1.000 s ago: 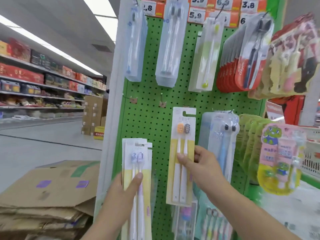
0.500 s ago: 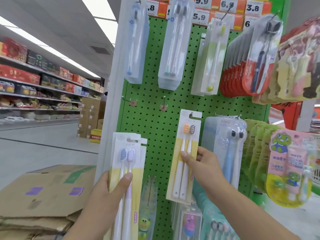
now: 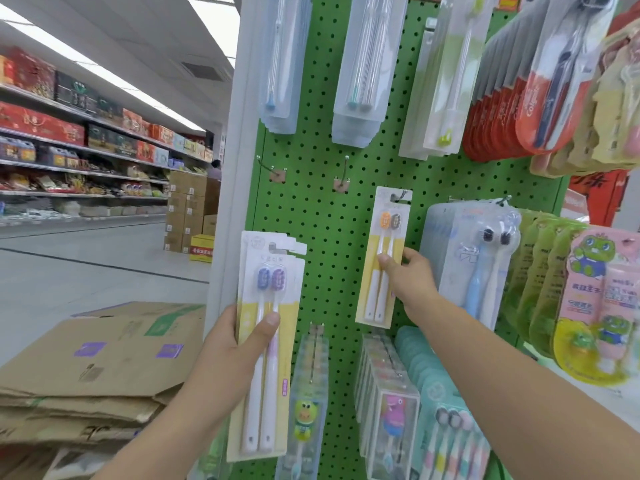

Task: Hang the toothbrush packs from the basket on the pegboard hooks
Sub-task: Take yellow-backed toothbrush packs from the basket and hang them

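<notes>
Here, right hand (image 3: 407,278): pinches the yellow-and-white card pack with orange and grey toothbrushes (image 3: 382,258) at mid-height, thumb in front, its top slot at a metal hook (image 3: 401,195) on the green perforated pegboard (image 3: 332,216).
Left hand (image 3: 230,344): grips a stack of yellow-and-white card packs with purple toothbrushes (image 3: 268,327), thumb across the front, held upright off the board.
Nearby hooks: two bare wire hooks (image 3: 266,166) above the stack.
Beyond: flattened brown cardboard boxes (image 3: 97,368) at lower left.
</notes>
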